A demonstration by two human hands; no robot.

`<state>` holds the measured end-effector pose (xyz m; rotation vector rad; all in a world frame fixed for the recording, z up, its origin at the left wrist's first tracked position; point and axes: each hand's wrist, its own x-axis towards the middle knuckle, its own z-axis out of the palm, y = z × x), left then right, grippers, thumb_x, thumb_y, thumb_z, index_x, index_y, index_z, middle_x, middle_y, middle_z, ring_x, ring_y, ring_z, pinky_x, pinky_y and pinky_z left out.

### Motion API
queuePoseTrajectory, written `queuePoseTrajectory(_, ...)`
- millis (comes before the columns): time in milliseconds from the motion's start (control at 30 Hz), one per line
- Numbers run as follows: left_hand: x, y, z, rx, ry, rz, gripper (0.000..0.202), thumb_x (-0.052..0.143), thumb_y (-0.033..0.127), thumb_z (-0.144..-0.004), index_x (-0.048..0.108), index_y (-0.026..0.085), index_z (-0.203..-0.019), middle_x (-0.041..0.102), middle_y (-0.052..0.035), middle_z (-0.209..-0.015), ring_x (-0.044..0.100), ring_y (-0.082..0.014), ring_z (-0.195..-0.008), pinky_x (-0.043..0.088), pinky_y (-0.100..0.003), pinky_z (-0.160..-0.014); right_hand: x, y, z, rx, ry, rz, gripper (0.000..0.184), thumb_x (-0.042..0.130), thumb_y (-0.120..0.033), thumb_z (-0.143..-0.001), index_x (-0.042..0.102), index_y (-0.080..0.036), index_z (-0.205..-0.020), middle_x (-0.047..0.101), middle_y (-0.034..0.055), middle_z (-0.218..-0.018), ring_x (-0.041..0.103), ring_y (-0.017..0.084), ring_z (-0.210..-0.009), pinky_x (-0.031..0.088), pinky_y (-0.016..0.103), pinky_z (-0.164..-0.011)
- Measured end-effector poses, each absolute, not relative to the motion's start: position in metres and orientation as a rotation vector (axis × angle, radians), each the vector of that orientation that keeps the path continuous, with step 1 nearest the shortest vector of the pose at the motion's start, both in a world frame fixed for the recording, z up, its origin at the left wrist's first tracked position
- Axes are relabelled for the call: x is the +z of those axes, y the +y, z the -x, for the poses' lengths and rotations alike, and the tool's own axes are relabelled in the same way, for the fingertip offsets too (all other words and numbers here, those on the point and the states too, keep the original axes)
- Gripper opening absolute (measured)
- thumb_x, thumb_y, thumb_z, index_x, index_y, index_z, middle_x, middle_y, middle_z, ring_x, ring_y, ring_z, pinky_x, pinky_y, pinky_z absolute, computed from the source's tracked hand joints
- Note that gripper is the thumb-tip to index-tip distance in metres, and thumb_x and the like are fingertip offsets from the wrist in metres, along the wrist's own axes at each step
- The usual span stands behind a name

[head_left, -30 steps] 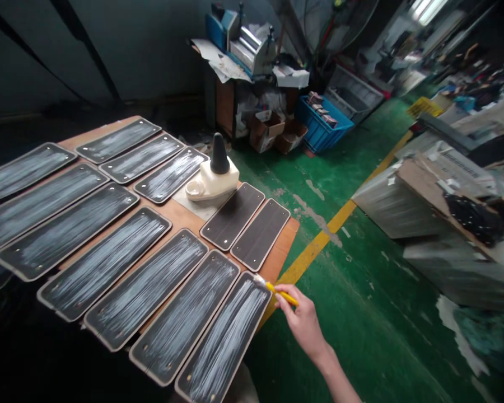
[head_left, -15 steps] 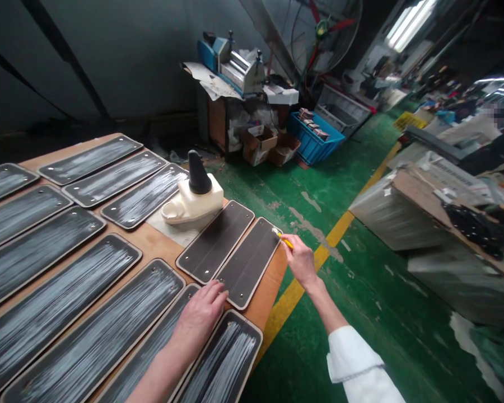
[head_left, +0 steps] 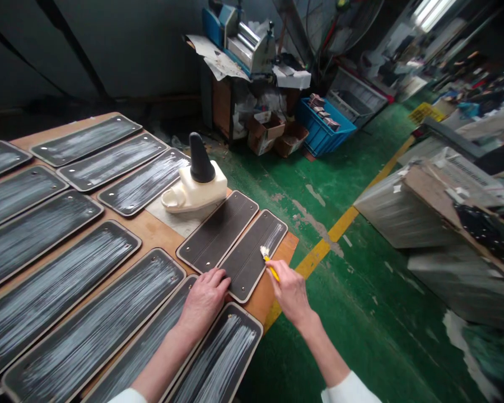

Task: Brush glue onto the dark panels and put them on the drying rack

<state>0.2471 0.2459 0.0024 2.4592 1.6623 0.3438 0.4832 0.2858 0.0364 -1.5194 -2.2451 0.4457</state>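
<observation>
My right hand (head_left: 292,291) grips a small brush (head_left: 271,270) by its yellow handle. Its white-loaded bristles touch a dark rounded panel (head_left: 247,263) with a pale edge and small metal studs. A thin whitish streak shows near that panel's far end. My left hand (head_left: 205,294) rests with fingers laid over the near left corner of the same panel. Beside it lies another dark panel (head_left: 218,229) without white strokes. A cream plastic container (head_left: 204,187) with a black cone-shaped piece (head_left: 200,159) on top stands just beyond.
Several panels streaked with white (head_left: 96,268) cover the brown tabletop (head_left: 151,229). Past its right edge lies a green floor (head_left: 319,313) with a yellow line (head_left: 342,224). A roller machine (head_left: 247,47), a blue crate (head_left: 323,126) and a cluttered bench (head_left: 445,212) stand farther off.
The brush in my right hand has moved from the panel's far end toward its middle, leaving a whitish streak. My left hand stays at the near corner. The view has shifted slightly.
</observation>
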Motion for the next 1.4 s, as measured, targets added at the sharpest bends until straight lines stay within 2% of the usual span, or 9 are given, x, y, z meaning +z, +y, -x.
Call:
queuePoseTrajectory(333, 0.005, 0.246, -0.245, 0.339, 1.655, -2.429, 0.024, 0.059, 0.015, -0.084, 0.067, 0.017, -0.107, 0.063, -0.012, -0.117, 0.054, -0.0283, -0.115, 0.046, -0.042, -0.096, 0.06, 0.215, -0.458, 1.041, -2.009, 1.396, 0.016, 0.046, -0.027, -0.1, 0.059, -0.024, -0.108, 0.063, 0.003, -0.099, 0.063, 0.019, -0.089, 0.048, 0.03, -0.08)
queuePoseTrajectory(533, 0.003, 0.247, -0.244, 0.342, 1.654, -2.425, 0.023, 0.055, 0.013, -0.085, 0.067, 0.018, -0.104, 0.063, -0.0111, -0.118, 0.055, -0.0277, -0.114, 0.047, -0.042, -0.095, 0.035, 0.264, -0.483, 1.334, -1.563, 1.435, 0.021, 0.052, -0.039, -0.096, 0.061, -0.021, -0.103, 0.066, 0.0007, -0.085, 0.067, 0.016, -0.066, 0.053, 0.025, -0.061)
queuePoseTrajectory(633, 0.001, 0.247, -0.243, 0.333, 1.653, -2.44, 0.024, 0.055, 0.012, -0.085, 0.067, 0.017, -0.105, 0.063, -0.0108, -0.118, 0.054, -0.028, -0.116, 0.047, -0.042, -0.097, 0.025, 0.298, -0.5, 1.15, -1.515, 1.463, 0.025, 0.054, -0.042, -0.094, 0.061, -0.02, -0.103, 0.066, 0.0013, -0.081, 0.068, 0.018, -0.065, 0.054, 0.026, -0.06)
queuePoseTrajectory(700, -0.001, 0.246, -0.243, 0.327, 1.643, -2.452, 0.024, 0.055, 0.013, -0.086, 0.067, 0.018, -0.106, 0.063, -0.0104, -0.119, 0.054, -0.028, -0.116, 0.046, -0.042, -0.098, 0.026, 0.319, -0.509, 0.949, -1.575, 1.468, 0.023, 0.052, -0.041, -0.095, 0.061, -0.021, -0.103, 0.067, 0.003, -0.089, 0.068, 0.018, -0.069, 0.054, 0.027, -0.063)
queuePoseTrajectory(867, -0.005, 0.245, -0.24, 0.333, 1.63, -2.468, 0.025, 0.056, 0.015, -0.085, 0.067, 0.019, -0.107, 0.064, -0.01, -0.12, 0.055, -0.0289, -0.117, 0.048, -0.043, -0.097, 0.034, 0.365, -0.515, 0.356, -1.884, 1.465, 0.02, 0.048, -0.032, -0.098, 0.063, -0.024, -0.108, 0.066, 0.006, -0.105, 0.065, 0.022, -0.094, 0.05, 0.032, -0.084)
queuePoseTrajectory(1033, -0.004, 0.246, -0.241, 0.339, 1.63, -2.459, 0.025, 0.055, 0.014, -0.086, 0.067, 0.019, -0.107, 0.064, -0.0104, -0.12, 0.055, -0.0288, -0.117, 0.048, -0.043, -0.095, 0.023, 0.377, -0.502, 0.196, -2.103, 1.508, 0.019, 0.047, -0.025, -0.099, 0.062, -0.023, -0.11, 0.065, 0.0061, -0.104, 0.065, 0.021, -0.089, 0.049, 0.029, -0.078)
queuePoseTrajectory(1167, -0.001, 0.248, -0.241, 0.336, 1.627, -2.437, 0.026, 0.054, 0.012, -0.086, 0.067, 0.018, -0.107, 0.063, -0.0113, -0.12, 0.055, -0.0275, -0.117, 0.047, -0.043, -0.097, 0.024, 0.334, -0.48, 0.386, -2.193, 1.46, 0.019, 0.046, -0.025, -0.1, 0.06, -0.022, -0.112, 0.065, 0.0063, -0.103, 0.064, 0.02, -0.087, 0.047, 0.028, -0.076)
queuePoseTrajectory(1300, -0.001, 0.249, -0.239, 0.364, 1.614, -2.415, 0.027, 0.055, 0.01, -0.085, 0.067, 0.018, -0.108, 0.064, -0.0106, -0.119, 0.054, -0.0272, -0.117, 0.047, -0.043, -0.097, 0.041, 0.277, -0.461, 0.807, -2.075, 1.376, 0.017, 0.046, -0.025, -0.1, 0.06, -0.024, -0.109, 0.065, 0.0041, -0.101, 0.063, 0.019, -0.093, 0.047, 0.029, -0.082)
queuePoseTrajectory(1400, -0.001, 0.249, -0.238, 0.39, 1.617, -2.375, 0.025, 0.052, 0.011, -0.087, 0.065, 0.016, -0.108, 0.064, -0.01, -0.117, 0.055, -0.0255, -0.115, 0.047, -0.042, -0.097, 0.049, 0.259, -0.456, 1.137, -1.86, 1.358, 0.015, 0.049, -0.03, -0.098, 0.062, -0.024, -0.105, 0.066, 0.0021, -0.099, 0.065, 0.018, -0.089, 0.05, 0.028, -0.08)
